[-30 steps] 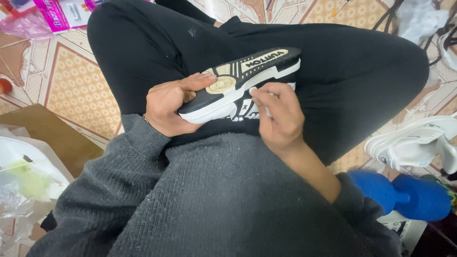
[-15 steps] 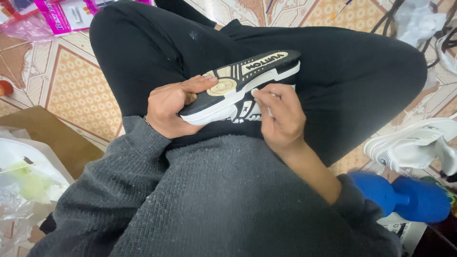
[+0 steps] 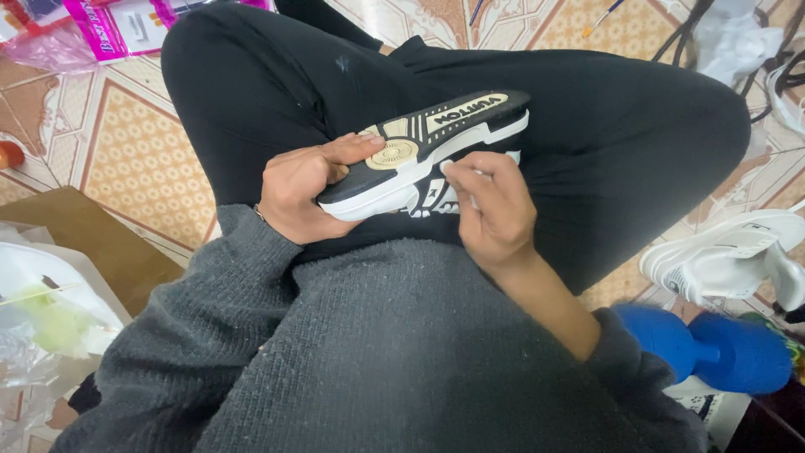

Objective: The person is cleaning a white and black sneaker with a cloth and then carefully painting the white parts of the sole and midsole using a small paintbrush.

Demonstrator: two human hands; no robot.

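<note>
Black and cream, a shoe (image 3: 423,151) lies sole up across the lap of a person sitting cross-legged on a patterned tile floor (image 3: 142,143). The left hand (image 3: 306,189) wraps the toe end, thumb on the tread, fingers curled beneath. The right hand (image 3: 490,205) pinches narrowly at the white sole edge, perhaps on something small and pale (too small to tell). Judged from this, the work goes best with the toe gripped firm and the pinching fingers kept close to the seam. A pink package (image 3: 126,29) with a white label panel lies at the floor's far left edge, a brown carton (image 3: 92,243) at the near left, a white sneaker (image 3: 725,256) and blue dumbbell (image 3: 713,348) at the right.
</note>
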